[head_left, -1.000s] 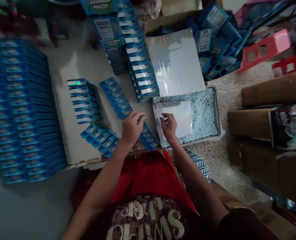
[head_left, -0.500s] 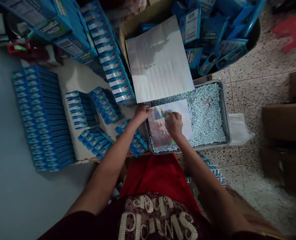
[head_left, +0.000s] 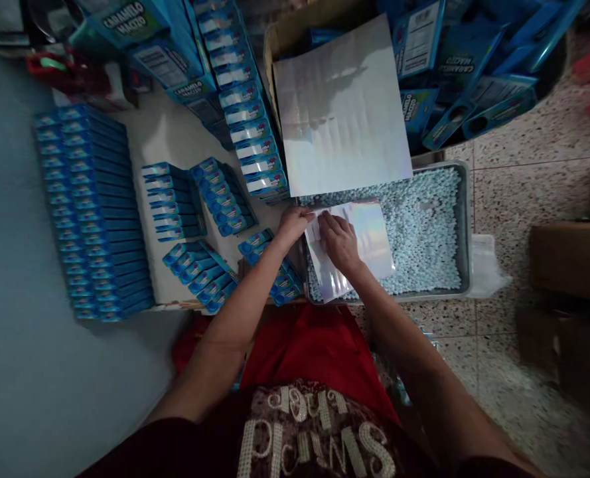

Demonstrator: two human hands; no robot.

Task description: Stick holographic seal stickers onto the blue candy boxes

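A shiny, iridescent sheet [head_left: 371, 236] lies over the left part of a metal tray [head_left: 466, 232] filled with small pale-blue pellets [head_left: 427, 249]. The sheet's left part looks folded or doubled over, with a glossy flap reaching the tray's near edge. At the sheet's upper left corner, my left hand [head_left: 293, 226] is closed, pinching the edge between thumb and fingers. My right hand [head_left: 342, 244] rests on the sheet's left part, fingers bent and close together on the glossy flap. Its fingertips partly hide what they grip.
Behind the tray, a large silvery sheet [head_left: 344, 126] leans on a carton holding blue packages [head_left: 419, 40]. Rows of small blue boxes [head_left: 95, 219] and several shorter groups [head_left: 175, 206] stand on the table to the left. Brown cartons [head_left: 571, 259] sit at the right.
My right hand has shifted slightly left across the sheet, and the sheet's left part now lies doubled over. My left hand stays at the corner. The view has moved a little.
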